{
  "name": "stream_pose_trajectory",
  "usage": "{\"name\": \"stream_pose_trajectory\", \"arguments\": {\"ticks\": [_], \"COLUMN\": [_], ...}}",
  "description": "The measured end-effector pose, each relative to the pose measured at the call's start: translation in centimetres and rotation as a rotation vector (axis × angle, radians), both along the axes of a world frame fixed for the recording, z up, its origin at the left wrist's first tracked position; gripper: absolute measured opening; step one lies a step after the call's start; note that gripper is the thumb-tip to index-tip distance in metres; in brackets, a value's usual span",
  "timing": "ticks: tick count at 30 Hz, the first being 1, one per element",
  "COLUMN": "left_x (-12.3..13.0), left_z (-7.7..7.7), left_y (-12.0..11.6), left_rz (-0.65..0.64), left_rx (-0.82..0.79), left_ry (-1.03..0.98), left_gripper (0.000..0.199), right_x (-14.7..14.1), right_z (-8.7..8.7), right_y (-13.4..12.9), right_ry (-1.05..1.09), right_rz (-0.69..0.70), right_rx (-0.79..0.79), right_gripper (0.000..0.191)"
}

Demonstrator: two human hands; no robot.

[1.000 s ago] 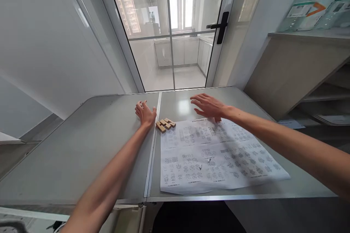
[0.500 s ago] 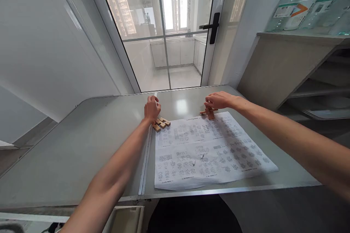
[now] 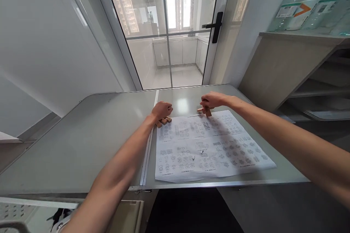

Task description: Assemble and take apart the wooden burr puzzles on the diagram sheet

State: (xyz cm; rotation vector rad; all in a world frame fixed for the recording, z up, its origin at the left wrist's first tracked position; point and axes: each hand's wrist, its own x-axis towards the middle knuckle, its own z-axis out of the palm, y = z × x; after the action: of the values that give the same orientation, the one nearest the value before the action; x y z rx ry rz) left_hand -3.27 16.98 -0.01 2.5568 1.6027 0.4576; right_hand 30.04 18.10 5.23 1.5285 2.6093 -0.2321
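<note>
Several notched wooden puzzle pieces (image 3: 164, 121) lie side by side at the upper left corner of a printed sheet (image 3: 191, 167). Just above and partly over them is my left hand (image 3: 162, 109), its fingers curled closed; whatever they may hold is hidden. Farther right, by the sheet's top edge, some wooden puzzle pieces (image 3: 208, 111) are put together crosswise. My right hand (image 3: 211, 99) grips this cross from above with bent fingers, which cover its upper part. Rows of small diagrams fill the sheet.
The sheet lies on a grey-green table (image 3: 82, 142) with a metal seam (image 3: 147, 153) left of it. Behind the table stands a glass door with a black handle (image 3: 217, 27). Large clear bottles (image 3: 306, 11) sit on a shelf at the right.
My left hand has shifted right and its fingers have curled in. My right hand still holds the wooden cross, slightly farther left. The whole view has tilted a little.
</note>
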Motion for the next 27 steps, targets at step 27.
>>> {"name": "stream_pose_trajectory", "arguments": {"ticks": [27], "left_x": [2.9], "left_z": [1.3], "left_y": [-1.7], "left_rz": [-0.189], "left_rx": [0.048], "left_ry": [-0.416], "left_gripper": [0.079], "right_x": [-7.4], "right_z": [3.9], "right_y": [-3.0], "right_ry": [0.144], "right_rz": [0.274], "right_rx": [0.342], "right_gripper": [0.022]}}
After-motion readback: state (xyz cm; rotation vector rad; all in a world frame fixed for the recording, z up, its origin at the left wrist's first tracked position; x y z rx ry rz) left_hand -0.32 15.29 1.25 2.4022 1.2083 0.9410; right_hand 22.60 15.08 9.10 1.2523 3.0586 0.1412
